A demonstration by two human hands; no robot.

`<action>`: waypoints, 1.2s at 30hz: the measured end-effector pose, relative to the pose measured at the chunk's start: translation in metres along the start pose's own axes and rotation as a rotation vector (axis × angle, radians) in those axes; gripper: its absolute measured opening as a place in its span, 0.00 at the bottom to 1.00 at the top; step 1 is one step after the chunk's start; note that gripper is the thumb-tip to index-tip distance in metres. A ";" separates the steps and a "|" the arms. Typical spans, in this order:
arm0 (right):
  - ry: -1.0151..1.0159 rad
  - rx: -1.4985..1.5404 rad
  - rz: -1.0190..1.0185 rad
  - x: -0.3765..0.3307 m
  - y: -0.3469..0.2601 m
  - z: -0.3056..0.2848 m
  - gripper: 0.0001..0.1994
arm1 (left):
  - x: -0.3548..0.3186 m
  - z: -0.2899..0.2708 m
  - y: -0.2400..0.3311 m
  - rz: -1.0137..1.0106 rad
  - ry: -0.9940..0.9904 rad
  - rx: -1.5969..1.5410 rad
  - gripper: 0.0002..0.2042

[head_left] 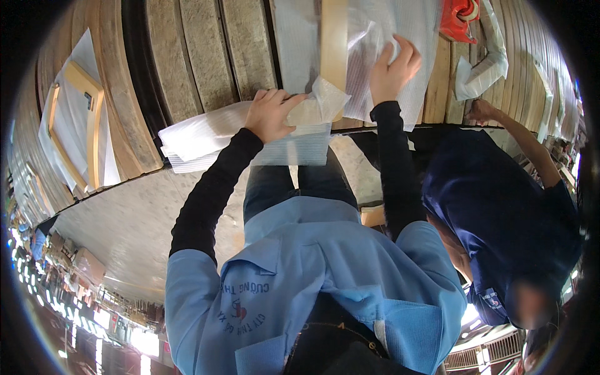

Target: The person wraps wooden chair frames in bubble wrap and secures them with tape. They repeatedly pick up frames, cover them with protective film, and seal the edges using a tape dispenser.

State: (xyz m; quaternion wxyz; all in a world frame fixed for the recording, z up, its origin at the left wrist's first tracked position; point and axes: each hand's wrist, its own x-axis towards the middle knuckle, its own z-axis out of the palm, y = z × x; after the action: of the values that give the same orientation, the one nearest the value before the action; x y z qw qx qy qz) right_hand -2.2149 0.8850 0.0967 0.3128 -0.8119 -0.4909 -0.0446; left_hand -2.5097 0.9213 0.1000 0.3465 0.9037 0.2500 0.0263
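A pale wooden bar [334, 44] runs away from me over a translucent white foam sheet [390, 94] on the slatted table. Across its near end lies a flattened, folded bundle of white foam wrap [206, 134], hanging over the table's front edge. My left hand [269, 115] grips this bundle from above, fingers curled over its far side and thumb apart on the near side. What lies inside the bundle is hidden. To the right of the bar, my right hand [395, 69] hovers at the foam sheet, fingers bent and apart, with nothing visible in it.
A red tape dispenser [459, 22] stands at the far right. Beside it lies a foam-wrapped angled piece [490, 69], near a co-worker's hand [482, 112]. That co-worker in dark blue [500, 206] leans in close on my right. Wooden frame parts [94, 137] rest on foam at the left.
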 end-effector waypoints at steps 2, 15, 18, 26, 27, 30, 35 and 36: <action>-0.210 0.173 -0.374 0.018 -0.040 0.002 0.24 | 0.001 0.007 -0.001 0.019 -0.010 0.027 0.38; -1.160 -0.165 -1.263 0.034 -0.102 0.086 0.06 | -0.030 -0.015 0.011 0.058 -0.029 0.018 0.37; -1.044 -0.044 -1.213 0.034 -0.121 0.091 0.06 | -0.036 -0.016 0.010 0.085 -0.029 0.033 0.36; -0.734 -0.003 -1.121 0.018 -0.134 0.121 0.20 | -0.033 -0.022 0.005 0.100 0.000 0.043 0.35; -0.738 -0.053 -1.092 0.019 -0.136 0.126 0.21 | -0.029 -0.025 0.006 0.098 0.010 0.030 0.35; -0.800 -0.120 -1.073 0.022 -0.142 0.127 0.22 | -0.022 -0.023 -0.005 0.071 0.020 0.059 0.37; -0.893 -0.124 -1.159 0.033 -0.162 0.082 0.13 | -0.029 -0.016 -0.038 0.015 0.050 0.115 0.37; -0.843 -0.083 -1.156 0.031 -0.156 0.069 0.12 | -0.032 -0.015 -0.045 0.006 0.060 0.119 0.37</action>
State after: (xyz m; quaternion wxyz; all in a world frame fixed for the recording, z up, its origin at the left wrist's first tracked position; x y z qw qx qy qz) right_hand -2.3438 0.9975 0.1254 -0.0082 -0.3812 -0.9195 0.0957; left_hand -2.5604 0.9445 0.0870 0.2843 0.9224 0.2585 0.0396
